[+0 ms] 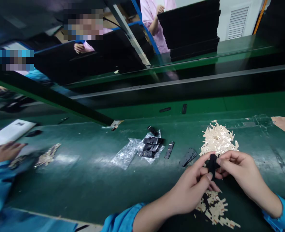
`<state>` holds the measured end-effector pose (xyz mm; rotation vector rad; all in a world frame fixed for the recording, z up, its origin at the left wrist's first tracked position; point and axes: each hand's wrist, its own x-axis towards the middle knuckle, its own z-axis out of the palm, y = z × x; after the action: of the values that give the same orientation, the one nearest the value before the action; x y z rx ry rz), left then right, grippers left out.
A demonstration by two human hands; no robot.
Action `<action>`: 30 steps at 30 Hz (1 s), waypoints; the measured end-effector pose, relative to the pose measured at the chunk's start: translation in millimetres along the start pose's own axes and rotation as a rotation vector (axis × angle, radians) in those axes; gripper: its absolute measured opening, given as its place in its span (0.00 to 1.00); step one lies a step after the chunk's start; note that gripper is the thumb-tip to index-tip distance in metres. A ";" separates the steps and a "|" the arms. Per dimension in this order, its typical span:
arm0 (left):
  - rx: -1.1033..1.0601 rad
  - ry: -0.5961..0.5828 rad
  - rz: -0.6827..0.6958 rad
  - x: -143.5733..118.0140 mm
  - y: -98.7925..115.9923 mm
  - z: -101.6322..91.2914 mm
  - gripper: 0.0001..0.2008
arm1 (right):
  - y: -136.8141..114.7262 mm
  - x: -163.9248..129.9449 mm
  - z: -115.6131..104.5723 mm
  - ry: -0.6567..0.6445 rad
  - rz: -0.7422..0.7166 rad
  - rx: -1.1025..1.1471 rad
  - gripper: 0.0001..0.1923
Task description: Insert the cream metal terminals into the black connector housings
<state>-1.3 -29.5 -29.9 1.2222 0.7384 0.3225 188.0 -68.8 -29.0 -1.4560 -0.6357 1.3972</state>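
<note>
- Left hand and right hand are meeting over the green surface, both pinching one small black part between thumb and fingertips.
- Fingers of both hands are curled in tight on the part; neither hand is carrying anything else that shows.
- The black part is standing roughly upright, off the surface, between the two hands, just in front of the pale pile.
- A pile of pale strips is lying just behind the hands; a second scatter of pale strips is lying under the wrists.
- Two flat black pieces are resting just left of the hands; another black piece is lying a little further left.
- A clear bag with a stack of black parts on it is sitting near the middle of the surface.
- Step in hand, as a judgement: fitting or checking the black part with both hands; whether a pale strip is in the grip cannot be told.
- Next move is likely calling for a steady pinch and fine fingertip alignment, since the part is small.
- A co-worker's hand in a blue sleeve is resting at far left, well apart.
</note>
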 end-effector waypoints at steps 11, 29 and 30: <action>0.032 0.001 0.054 -0.3 -1.6 0.5 0.29 | 4.4 -0.5 -1.9 -0.027 -0.030 0.002 0.08; 0.028 -0.008 0.050 -2.2 1.4 0.7 0.29 | 0.2 -2.5 0.1 -0.022 -0.012 0.006 0.08; 0.027 -0.011 0.052 -2.3 1.2 0.6 0.29 | 0.5 -2.6 0.1 -0.023 -0.014 0.005 0.08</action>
<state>-2.4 -30.9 -27.9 1.2698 0.7044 0.3493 187.2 -71.3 -28.3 -1.4306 -0.6550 1.4062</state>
